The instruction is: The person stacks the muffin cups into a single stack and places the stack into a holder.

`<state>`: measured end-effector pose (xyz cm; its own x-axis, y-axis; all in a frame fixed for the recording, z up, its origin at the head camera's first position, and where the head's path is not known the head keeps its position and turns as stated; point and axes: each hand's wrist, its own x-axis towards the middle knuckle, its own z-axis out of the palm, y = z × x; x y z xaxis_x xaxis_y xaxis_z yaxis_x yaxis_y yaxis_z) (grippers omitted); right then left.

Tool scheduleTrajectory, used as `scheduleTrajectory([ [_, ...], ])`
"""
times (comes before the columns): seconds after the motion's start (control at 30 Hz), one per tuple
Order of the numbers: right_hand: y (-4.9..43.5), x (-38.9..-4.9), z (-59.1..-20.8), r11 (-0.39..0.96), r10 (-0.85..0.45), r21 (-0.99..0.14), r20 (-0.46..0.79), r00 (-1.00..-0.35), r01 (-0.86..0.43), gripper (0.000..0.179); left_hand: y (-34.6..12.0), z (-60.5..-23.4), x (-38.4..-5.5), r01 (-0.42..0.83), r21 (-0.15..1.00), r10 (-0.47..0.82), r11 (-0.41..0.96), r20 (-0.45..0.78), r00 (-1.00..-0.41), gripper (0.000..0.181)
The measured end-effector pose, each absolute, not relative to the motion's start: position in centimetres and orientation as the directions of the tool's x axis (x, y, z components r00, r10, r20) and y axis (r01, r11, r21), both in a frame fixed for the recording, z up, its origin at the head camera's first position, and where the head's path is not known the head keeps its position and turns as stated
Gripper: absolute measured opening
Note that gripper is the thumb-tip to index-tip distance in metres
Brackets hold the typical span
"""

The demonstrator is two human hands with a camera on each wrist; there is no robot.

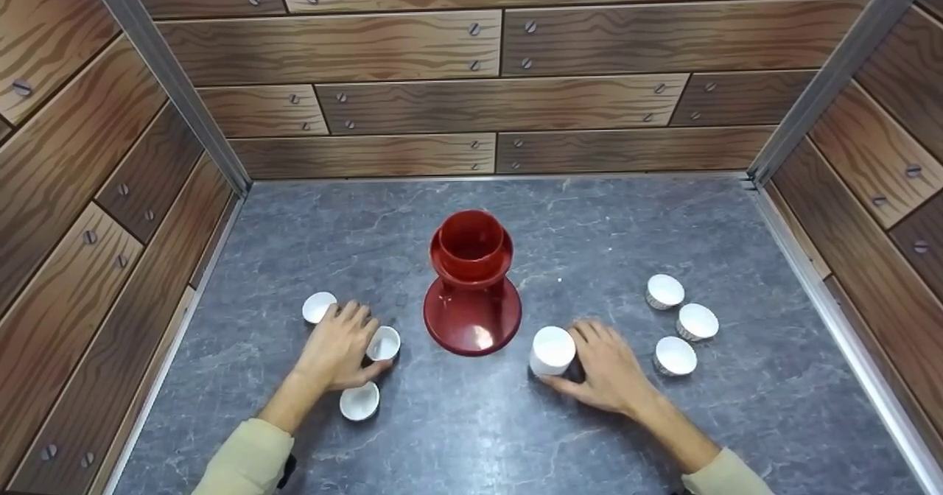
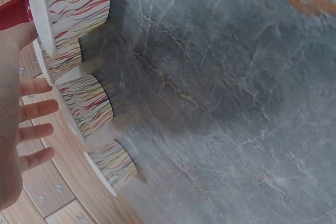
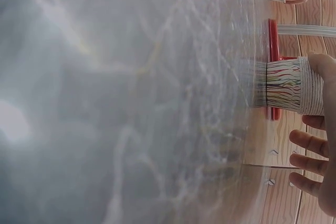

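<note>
My left hand (image 1: pixel 340 349) is among several small paper baking cups at the left, white inside with wavy coloured stripes outside. Its thumb and forefinger pinch the middle cup (image 1: pixel 384 345); the other fingers are spread. One cup (image 1: pixel 319 307) stands beyond the fingers, and another cup (image 1: pixel 359 402) sits nearer, below the thumb. Right of centre, my right hand (image 1: pixel 605 366) grips a taller stack of the same cups (image 1: pixel 552 351) between thumb and forefinger. Many layered rims of this stack (image 3: pixel 312 86) show in the right wrist view, its base on the tabletop.
Between the hands stands a glossy red holder (image 1: pixel 471 314) with a round base and an open cup-shaped top. Farther right are three more cups (image 1: pixel 675 356). Wood-patterned walls (image 1: pixel 405 46) enclose the grey marbled table (image 1: pixel 589 237) at the back and sides.
</note>
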<state>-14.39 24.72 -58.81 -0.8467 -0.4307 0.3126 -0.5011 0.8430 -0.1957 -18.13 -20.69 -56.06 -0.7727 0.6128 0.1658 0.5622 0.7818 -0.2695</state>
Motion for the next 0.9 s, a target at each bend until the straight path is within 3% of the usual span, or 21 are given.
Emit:
scheduleTrajectory([
  [0.9, 24.70, -14.44, -58.91, 0.842, -0.425, -0.194, 0.333, -0.842, -0.503, 0.081, -19.96, -56.48, -18.19, 0.592, -0.258, 0.645, 0.763, 0.261, -0.718, 0.067],
])
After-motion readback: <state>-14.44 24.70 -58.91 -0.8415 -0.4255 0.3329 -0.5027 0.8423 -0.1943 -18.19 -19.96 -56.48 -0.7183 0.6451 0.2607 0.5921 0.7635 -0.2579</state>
